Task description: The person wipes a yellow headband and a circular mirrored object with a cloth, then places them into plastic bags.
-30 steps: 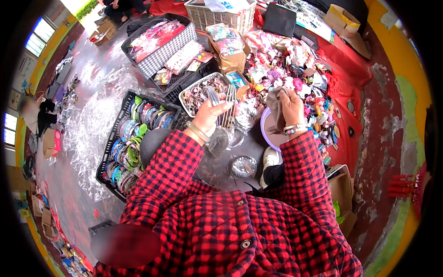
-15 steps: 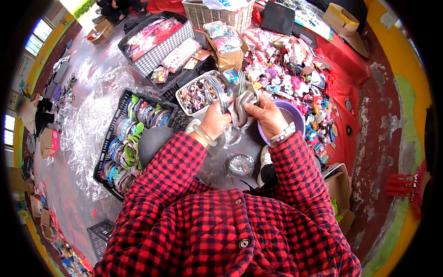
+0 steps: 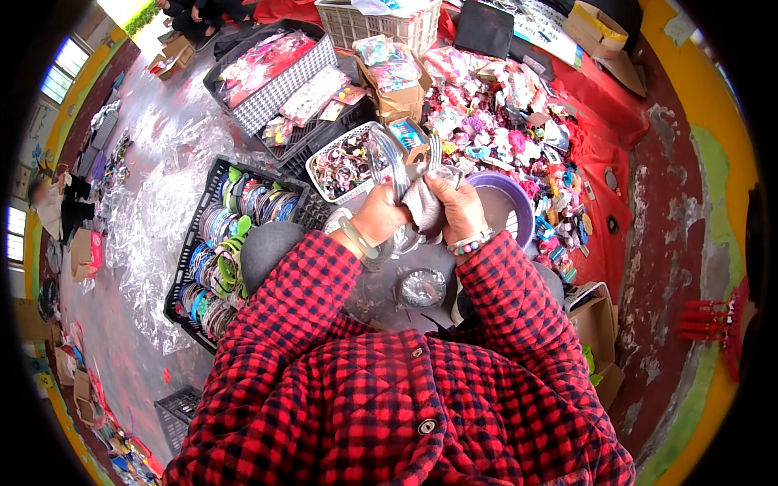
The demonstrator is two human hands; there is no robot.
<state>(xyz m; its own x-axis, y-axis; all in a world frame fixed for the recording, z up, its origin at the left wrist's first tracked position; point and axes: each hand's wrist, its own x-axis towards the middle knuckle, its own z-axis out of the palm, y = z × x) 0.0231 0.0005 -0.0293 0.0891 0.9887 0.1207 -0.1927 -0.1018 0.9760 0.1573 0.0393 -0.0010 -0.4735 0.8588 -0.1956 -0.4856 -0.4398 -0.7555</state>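
My left hand [image 3: 379,217] and right hand [image 3: 455,206] pinch grey hairbands [image 3: 421,206] together; sorting seems barely begun, heap [image 3: 502,113] remaining.

The grey cloth [image 3: 421,209] is mostly hidden between both hands, and the white basket's [image 3: 328,188] small contents blur together.

A wet grey floor [image 3: 162,138] is lit through windows [image 3: 69,61] in yellow walls [image 3: 729,154]; a red cloth [image 3: 604,121] is spread over it.
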